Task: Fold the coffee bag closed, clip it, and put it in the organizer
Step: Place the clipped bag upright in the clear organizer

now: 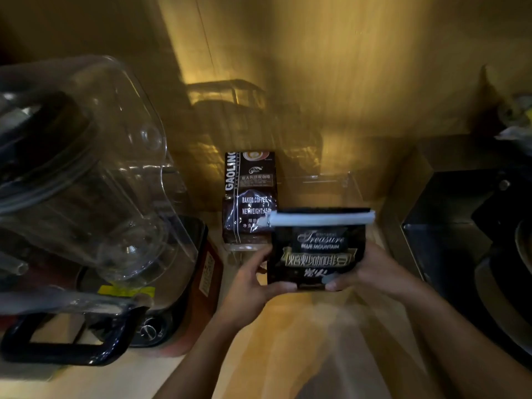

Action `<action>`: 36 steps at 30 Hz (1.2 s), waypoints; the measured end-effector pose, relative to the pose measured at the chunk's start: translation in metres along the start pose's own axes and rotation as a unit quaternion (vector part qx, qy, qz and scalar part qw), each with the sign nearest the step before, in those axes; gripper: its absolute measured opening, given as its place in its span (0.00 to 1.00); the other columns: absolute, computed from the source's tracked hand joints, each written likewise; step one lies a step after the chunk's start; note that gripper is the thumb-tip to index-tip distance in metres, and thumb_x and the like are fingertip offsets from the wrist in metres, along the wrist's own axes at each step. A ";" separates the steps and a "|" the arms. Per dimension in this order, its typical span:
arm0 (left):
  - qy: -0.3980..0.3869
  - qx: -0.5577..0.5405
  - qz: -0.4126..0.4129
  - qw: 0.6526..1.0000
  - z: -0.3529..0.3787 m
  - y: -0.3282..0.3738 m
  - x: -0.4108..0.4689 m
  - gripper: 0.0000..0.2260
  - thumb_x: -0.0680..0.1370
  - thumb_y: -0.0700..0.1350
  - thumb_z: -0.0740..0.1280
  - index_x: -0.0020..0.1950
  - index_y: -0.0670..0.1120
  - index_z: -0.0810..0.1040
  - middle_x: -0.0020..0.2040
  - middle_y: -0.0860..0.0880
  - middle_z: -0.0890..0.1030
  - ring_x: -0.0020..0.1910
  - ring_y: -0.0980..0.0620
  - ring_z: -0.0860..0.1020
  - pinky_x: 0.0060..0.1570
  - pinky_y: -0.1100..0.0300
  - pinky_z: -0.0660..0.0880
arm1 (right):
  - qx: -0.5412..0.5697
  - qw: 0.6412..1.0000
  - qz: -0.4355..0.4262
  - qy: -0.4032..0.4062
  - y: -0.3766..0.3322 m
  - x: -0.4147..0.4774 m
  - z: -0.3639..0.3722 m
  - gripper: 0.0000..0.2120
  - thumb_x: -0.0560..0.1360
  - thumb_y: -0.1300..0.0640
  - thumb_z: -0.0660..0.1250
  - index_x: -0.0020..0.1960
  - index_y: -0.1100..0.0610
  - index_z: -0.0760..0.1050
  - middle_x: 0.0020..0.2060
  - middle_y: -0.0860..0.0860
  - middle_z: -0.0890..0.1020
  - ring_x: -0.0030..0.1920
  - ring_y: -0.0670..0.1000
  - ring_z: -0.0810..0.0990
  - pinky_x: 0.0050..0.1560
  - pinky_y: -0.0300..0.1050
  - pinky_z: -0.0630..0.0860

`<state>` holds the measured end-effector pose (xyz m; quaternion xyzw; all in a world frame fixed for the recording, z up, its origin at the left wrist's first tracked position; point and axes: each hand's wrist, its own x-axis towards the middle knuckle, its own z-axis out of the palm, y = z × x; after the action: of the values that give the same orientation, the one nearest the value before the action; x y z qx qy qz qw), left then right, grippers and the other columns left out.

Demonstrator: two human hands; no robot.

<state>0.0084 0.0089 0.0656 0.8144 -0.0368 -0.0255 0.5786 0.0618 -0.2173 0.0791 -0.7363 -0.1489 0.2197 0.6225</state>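
I hold a black coffee bag (318,254) with gold lettering upright above the wooden counter, near the middle of the view. A long white clip (321,218) runs across its folded top. My left hand (253,286) grips the bag's lower left corner and my right hand (365,272) grips its lower right side. Just behind the bag stands a clear plastic organizer (349,185), with a brown coffee bag (250,197) upright in its left part. The organizer's right part, behind the held bag, looks unoccupied.
A large clear blender jug with a black handle (83,180) on a red base (207,272) fills the left side. A dark appliance (472,234) stands at the right. A wooden wall closes off the back.
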 end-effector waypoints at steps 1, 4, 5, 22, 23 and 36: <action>0.009 -0.022 0.005 1.000 0.000 0.008 0.002 0.28 0.64 0.49 0.77 0.62 0.55 0.71 0.58 0.54 0.78 0.56 0.59 0.75 0.56 0.58 0.73 | 0.007 1.000 -0.014 0.009 -0.008 0.000 -0.005 0.31 0.52 0.69 0.78 0.51 0.52 0.75 0.48 0.47 0.84 0.51 0.46 0.81 0.44 0.37 0.79; 0.019 -0.081 0.025 0.996 0.002 0.027 0.012 0.27 0.67 0.47 0.75 0.64 0.51 0.70 0.60 0.50 0.78 0.59 0.51 0.76 0.56 0.55 0.76 | -0.001 0.998 -0.019 0.057 -0.027 0.004 -0.017 0.32 0.49 0.61 0.80 0.51 0.51 0.75 0.48 0.50 0.84 0.52 0.48 0.80 0.51 0.46 0.77; 0.023 -0.089 0.037 0.995 0.003 0.033 0.016 0.26 0.68 0.47 0.73 0.65 0.51 0.70 0.61 0.50 0.78 0.59 0.52 0.76 0.55 0.58 0.76 | -0.006 0.997 -0.020 0.071 -0.030 0.006 -0.020 0.33 0.48 0.59 0.80 0.52 0.51 0.75 0.48 0.50 0.84 0.52 0.48 0.80 0.52 0.47 0.77; 0.072 -0.039 0.093 0.992 0.030 0.052 0.096 0.20 0.78 0.43 0.61 0.69 0.55 0.62 0.66 0.53 0.72 0.65 0.62 0.68 0.63 0.64 0.68 | 0.045 0.982 -0.036 0.180 -0.040 0.052 -0.050 0.23 0.59 0.67 0.76 0.47 0.49 0.72 0.46 0.45 0.78 0.46 0.41 0.75 0.40 0.37 0.70; 0.078 -0.040 0.092 0.992 0.033 0.051 0.099 0.20 0.79 0.42 0.60 0.67 0.59 0.62 0.64 0.56 0.72 0.63 0.66 0.69 0.60 0.70 0.68 | 0.043 0.982 -0.032 0.182 -0.037 0.057 -0.050 0.23 0.59 0.68 0.76 0.47 0.49 0.72 0.45 0.44 0.78 0.45 0.41 0.75 0.39 0.37 0.70; 0.186 -0.111 0.010 0.976 0.074 0.029 0.124 0.28 0.74 0.40 0.68 0.68 0.51 0.57 0.65 0.45 0.70 0.64 0.51 0.69 0.65 0.51 0.68 | 0.003 0.987 -0.026 0.158 0.014 0.099 -0.050 0.29 0.64 0.73 0.70 0.49 0.40 0.69 0.48 0.40 0.78 0.46 0.32 0.77 0.39 0.24 0.72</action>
<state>0.1247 -0.0808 0.0685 0.7353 0.0665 0.1282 0.6622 0.1710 -0.2137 0.0579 -0.7555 -0.0670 0.0848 0.6462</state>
